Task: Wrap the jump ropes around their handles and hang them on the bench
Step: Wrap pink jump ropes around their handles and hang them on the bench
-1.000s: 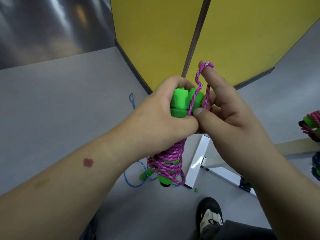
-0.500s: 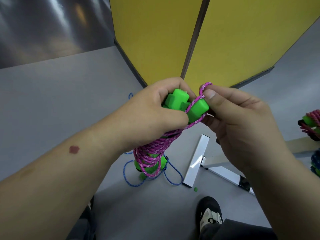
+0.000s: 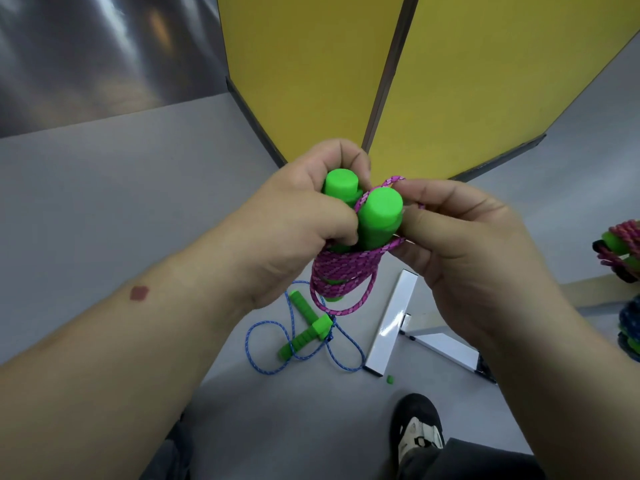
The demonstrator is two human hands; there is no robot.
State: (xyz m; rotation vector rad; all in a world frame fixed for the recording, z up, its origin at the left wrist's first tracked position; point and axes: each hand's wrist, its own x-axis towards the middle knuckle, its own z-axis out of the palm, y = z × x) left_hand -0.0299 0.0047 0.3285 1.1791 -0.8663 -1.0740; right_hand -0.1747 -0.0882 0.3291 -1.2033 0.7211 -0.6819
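**Pink rope going round the green handles**

You are holding the pair of green handles (image 3: 367, 216) upright in front of you, their flat round ends facing the camera. They are smooth, matte cylinders, each stepping out to a wider collar below the cap. Your left hand (image 3: 294, 223) is curling round them from the left, fingers arching over the far handle and thumb pressing across the front. Your right hand (image 3: 460, 244) is pinching the pink rope (image 3: 341, 275) between thumb and forefinger just beside the near handle, where one strand is looping over the top and another is running under your thumb.

The rope is a woven cord, magenta flecked with paler pink. It is lying in tight coils round the lower part of the handles, and one slack loop is hanging below them.

On the smooth grey floor beneath, a blue rope (image 3: 277, 344) of the same braided make is lying loose in open loops, with its ribbed green handles (image 3: 304, 330) crossing one another. A glossy white bench leg (image 3: 393, 327) is standing just beside it. At the right edge, wrapped bundles (image 3: 621, 251) of pink and blue cord are hanging on the bench (image 3: 599, 294), whose pale top looks like wood. Yellow panels (image 3: 485, 81) are standing behind, and your black and white shoe (image 3: 417, 431) is showing below.
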